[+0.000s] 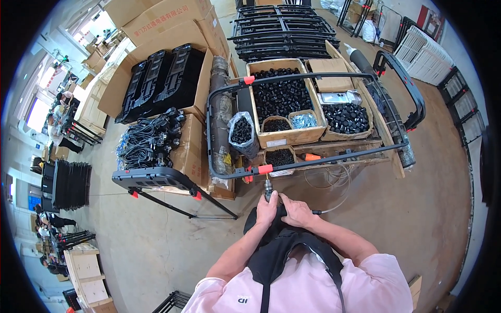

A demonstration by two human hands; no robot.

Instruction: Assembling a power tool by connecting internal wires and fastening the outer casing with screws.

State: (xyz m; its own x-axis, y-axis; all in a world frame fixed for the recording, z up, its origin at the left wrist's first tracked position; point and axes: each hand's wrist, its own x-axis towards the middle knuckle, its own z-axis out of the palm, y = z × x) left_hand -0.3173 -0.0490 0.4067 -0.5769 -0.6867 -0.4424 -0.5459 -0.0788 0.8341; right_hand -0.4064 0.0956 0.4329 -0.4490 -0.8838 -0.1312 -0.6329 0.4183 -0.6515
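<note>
My left hand (pixel 266 209) is closed around the front body of a drill (pixel 268 186), just behind its metal chuck. The right hand (pixel 297 211) wraps the drill's rear; its grip is mostly hidden under my fingers. Ahead of me lies a black tubular frame (pixel 323 160) with rounded corners and red-orange fittings, resting across crates. The drill points away from me, with its tip at the frame's near bar beside a red fitting (pixel 265 169). Whether the tip touches cannot be made out. A thin pale hose (pixel 334 207) runs from beside my right hand.
Under the frame stand a wooden crate (pixel 288 137) of black caps, a box of round black knobs (pixel 345 119) and a bag of small black parts (pixel 241 130). Coiled cables (pixel 151 140) lie on a carton at left. A black-legged frame (pixel 156 180) stands near left. People work far left.
</note>
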